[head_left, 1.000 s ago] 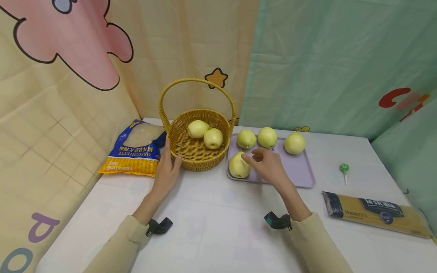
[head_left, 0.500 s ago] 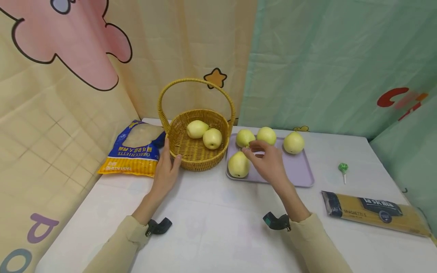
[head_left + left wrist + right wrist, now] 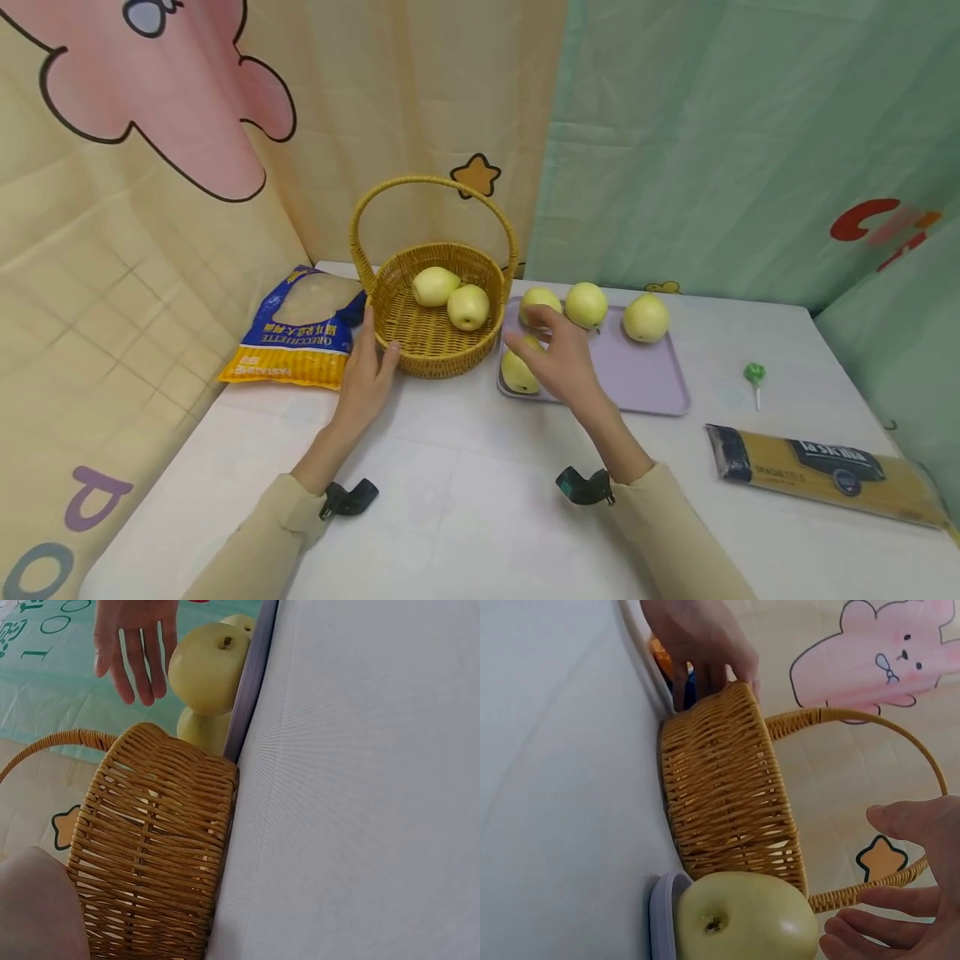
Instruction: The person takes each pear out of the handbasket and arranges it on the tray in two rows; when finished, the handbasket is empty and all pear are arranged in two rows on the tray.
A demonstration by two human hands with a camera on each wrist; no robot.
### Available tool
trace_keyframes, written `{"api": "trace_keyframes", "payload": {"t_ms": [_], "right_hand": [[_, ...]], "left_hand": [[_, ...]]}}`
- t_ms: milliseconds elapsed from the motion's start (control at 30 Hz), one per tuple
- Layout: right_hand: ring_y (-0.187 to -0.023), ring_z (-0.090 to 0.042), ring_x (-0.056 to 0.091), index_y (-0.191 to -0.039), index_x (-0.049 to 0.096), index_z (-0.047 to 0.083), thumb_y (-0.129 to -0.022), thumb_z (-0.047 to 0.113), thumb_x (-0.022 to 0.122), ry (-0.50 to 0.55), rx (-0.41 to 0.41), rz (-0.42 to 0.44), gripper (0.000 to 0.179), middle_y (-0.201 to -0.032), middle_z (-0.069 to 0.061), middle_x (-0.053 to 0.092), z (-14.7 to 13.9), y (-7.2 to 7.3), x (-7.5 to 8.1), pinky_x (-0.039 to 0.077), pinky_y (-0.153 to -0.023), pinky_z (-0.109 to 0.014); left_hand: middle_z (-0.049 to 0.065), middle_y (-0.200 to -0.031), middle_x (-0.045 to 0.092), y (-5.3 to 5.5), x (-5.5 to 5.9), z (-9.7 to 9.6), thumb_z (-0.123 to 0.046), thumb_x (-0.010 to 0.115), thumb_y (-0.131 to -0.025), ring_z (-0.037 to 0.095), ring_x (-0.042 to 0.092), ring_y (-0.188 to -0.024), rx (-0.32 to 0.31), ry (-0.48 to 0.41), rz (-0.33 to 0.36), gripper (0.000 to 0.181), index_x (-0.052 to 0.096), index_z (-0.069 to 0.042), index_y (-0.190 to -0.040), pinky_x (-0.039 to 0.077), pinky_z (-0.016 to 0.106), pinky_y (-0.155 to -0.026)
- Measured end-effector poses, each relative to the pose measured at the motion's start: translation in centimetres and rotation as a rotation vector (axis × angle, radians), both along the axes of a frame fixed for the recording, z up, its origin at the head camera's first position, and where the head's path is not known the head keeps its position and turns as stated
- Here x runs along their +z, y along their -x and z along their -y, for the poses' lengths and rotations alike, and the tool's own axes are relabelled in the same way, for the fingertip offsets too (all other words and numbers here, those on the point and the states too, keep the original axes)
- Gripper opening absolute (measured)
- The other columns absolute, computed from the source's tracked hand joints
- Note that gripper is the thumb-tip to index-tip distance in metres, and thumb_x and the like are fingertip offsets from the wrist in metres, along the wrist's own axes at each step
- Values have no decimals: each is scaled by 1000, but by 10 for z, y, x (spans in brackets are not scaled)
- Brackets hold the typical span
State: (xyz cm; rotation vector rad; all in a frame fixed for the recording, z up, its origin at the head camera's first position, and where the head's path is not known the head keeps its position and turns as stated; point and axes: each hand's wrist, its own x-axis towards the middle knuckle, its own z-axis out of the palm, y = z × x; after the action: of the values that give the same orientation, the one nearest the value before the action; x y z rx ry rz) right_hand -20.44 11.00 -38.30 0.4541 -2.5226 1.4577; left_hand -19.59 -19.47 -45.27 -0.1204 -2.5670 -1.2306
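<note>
A woven basket (image 3: pixel 437 367) with an upright handle holds two pale yellow-green pears (image 3: pixel 468 307). My left hand (image 3: pixel 365 371) rests against its left side, fingers extended along the outer wall and thumb at the front. On the lilac tray (image 3: pixel 637 387) to the right lie several more pears. My right hand (image 3: pixel 558 354) hovers over the tray's front-left pear (image 3: pixel 519 372), partly hiding it, with thumb and fingers apart. In the right wrist view, the right hand (image 3: pixel 911 885) is beside that pear (image 3: pixel 746 919), holding nothing.
A blue and yellow pasta bag (image 3: pixel 292 329) lies left of the basket. At right are a green lollipop (image 3: pixel 755 375) and a spaghetti packet (image 3: pixel 825 475). Printed curtains (image 3: pixel 675 150) stand behind the white table (image 3: pixel 450 500).
My right hand has moved left and now covers part of the front-left pear, its thumb and fingers farther apart. The left hand stays at the basket.
</note>
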Motion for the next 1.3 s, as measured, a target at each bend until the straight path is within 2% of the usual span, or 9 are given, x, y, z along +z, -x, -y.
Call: {"api": "trace_keyframes", "payload": {"t_ms": [233, 400, 633, 867, 1133, 1300], "right_hand": [[-134, -33, 60, -144, 60, 3, -97, 31, 79, -17, 23, -7, 58, -143, -16, 63, 26, 9, 4, 53, -112, -47], [-135, -37, 58, -144, 59, 3, -95, 32, 80, 14, 47, -21, 60, -143, -19, 63, 44, 18, 7, 51, -112, -53], [-131, -36, 60, -147, 59, 7, -93, 37, 80, -12, 22, -33, 65, -145, -16, 63, 64, 31, 9, 51, -107, -51], [-140, -33, 55, -151, 55, 8, -92, 41, 81, -16, 9, 0, 73, -153, -13, 57, 77, 42, 6, 47, -114, -52], [-148, -32, 46, -158, 45, 7, -90, 46, 81, -127, -2, -38, 86, -161, -12, 48, 88, 59, 3, 37, -122, -54], [-153, -33, 40, -160, 42, 5, -90, 44, 83, -143, 13, -55, 90, -167, -13, 39, 88, 64, -1, 33, -125, -53]], "left_hand": [[16, -177, 9, -1, -2, -1, -33, 43, -114, 41, 16, -162, 7, -4, 1, 75, -4, -17, -171, 16, 62, -130], [15, -177, 9, -1, -3, -3, -31, 44, -114, 39, 16, -162, 4, -11, 13, 76, -5, -20, -171, 16, 61, -130], [13, -177, 8, -2, -1, -3, -35, 42, -114, 38, 15, -163, -2, -7, 12, 76, -6, -20, -171, 15, 60, -131], [15, -177, 9, -2, 3, -3, -32, 43, -114, 38, 15, -162, 1, 3, 10, 75, -5, -17, -171, 16, 60, -131], [15, -177, 9, 0, 2, -1, -30, 43, -114, 39, 16, -162, 10, 12, 2, 75, -3, -16, -171, 16, 60, -131], [15, -177, 9, 1, 2, -2, -30, 44, -114, 38, 16, -162, 5, -2, 6, 75, -3, -17, -171, 16, 60, -131]]}}
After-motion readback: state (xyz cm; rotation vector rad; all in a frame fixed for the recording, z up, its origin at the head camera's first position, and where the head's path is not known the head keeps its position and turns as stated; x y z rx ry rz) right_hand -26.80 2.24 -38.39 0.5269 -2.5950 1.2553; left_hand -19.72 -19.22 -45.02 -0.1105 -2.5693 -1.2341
